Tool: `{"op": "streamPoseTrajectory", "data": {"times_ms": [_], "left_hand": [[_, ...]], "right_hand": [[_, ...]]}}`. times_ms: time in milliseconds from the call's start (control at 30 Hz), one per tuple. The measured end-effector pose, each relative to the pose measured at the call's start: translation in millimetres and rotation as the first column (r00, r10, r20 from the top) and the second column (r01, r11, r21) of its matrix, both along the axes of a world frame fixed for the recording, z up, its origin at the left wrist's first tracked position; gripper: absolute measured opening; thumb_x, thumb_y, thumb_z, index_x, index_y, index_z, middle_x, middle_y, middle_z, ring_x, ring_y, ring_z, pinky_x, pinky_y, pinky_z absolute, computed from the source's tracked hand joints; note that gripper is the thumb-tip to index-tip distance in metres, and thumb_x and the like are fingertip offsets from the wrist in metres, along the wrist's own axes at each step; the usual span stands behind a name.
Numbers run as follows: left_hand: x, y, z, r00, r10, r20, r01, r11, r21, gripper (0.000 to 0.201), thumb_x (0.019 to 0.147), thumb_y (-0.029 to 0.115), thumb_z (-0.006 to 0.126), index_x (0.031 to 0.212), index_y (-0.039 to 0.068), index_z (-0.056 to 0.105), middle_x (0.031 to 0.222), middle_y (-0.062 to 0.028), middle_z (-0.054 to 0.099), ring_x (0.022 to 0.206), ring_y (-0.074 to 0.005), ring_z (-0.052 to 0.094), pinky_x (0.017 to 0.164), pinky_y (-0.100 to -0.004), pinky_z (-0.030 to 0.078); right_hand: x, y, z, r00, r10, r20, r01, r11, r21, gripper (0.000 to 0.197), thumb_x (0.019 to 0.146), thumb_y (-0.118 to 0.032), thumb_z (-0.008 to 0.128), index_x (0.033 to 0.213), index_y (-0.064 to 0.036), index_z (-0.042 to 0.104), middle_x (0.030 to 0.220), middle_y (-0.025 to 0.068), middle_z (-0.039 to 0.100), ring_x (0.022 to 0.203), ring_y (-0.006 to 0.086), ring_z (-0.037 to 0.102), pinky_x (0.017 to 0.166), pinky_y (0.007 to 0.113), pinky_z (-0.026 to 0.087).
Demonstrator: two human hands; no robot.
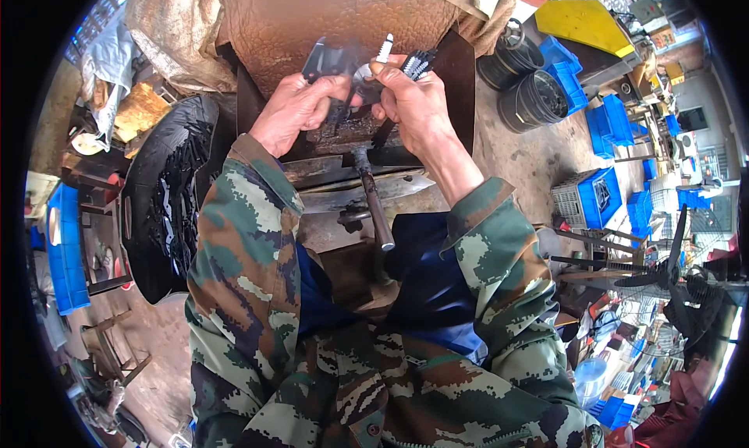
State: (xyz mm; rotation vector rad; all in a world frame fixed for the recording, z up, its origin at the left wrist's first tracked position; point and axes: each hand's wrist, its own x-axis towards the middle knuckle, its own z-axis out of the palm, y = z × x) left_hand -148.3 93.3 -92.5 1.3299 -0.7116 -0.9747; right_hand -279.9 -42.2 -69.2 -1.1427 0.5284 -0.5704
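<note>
In front of me, my left hand (295, 111) is closed on a dark, flat piece (324, 61), its upper end sticking out above the fingers. My right hand (415, 99) grips a bundle of dark and silvery ribbed pieces (421, 63). One pale ribbed piece (385, 49) stands up by the right thumb. Between the two hands lies a grey, smeared patch too blurred to make out. Both hands are above a dark, grimy metal machine or stand (343, 136), from which a metal rod (376, 202) points toward me.
Behind the hands hangs a brown leathery sheet (335, 27). A black tub (168, 198) with long dark pieces stands on the left. Black buckets (532, 103) and blue crates (601, 198) are on the right, near a fan (671, 280). A blue crate (69, 249) stands far left.
</note>
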Motion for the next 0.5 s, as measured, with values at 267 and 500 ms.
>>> {"op": "streamPoseTrajectory", "data": {"times_ms": [267, 500], "left_hand": [[48.5, 7.2, -48.0, 0.989, 0.101, 0.105, -0.131, 0.937, 0.323, 0.030, 0.096, 0.017, 0.048, 0.118, 0.001, 0.062, 0.083, 0.0017, 0.063, 0.048, -0.0023, 0.034, 0.043, -0.0204, 0.024], [48.8, 1.9, -68.5, 0.933, 0.005, 0.361, -0.147, 0.918, 0.368, 0.026, 0.093, 0.013, 0.053, 0.114, 0.003, 0.066, 0.074, 0.0052, 0.058, 0.054, -0.0022, 0.038, 0.046, -0.0211, 0.028]], "right_hand": [[-12.5, -4.2, -5.6, 0.997, 0.058, -0.053, -0.058, 0.998, 0.003, 0.013, 0.093, -0.010, 0.066, 0.092, 0.0020, 0.060, 0.073, 0.0096, 0.063, 0.041, 0.0104, 0.044, 0.041, 0.031, 0.046], [-28.1, -15.1, 5.2, 1.000, 0.006, -0.029, 0.000, 0.973, 0.231, 0.017, 0.096, -0.017, 0.063, 0.094, 0.0002, 0.061, 0.083, 0.0110, 0.063, 0.060, 0.0171, 0.061, 0.063, 0.036, 0.061]]}}
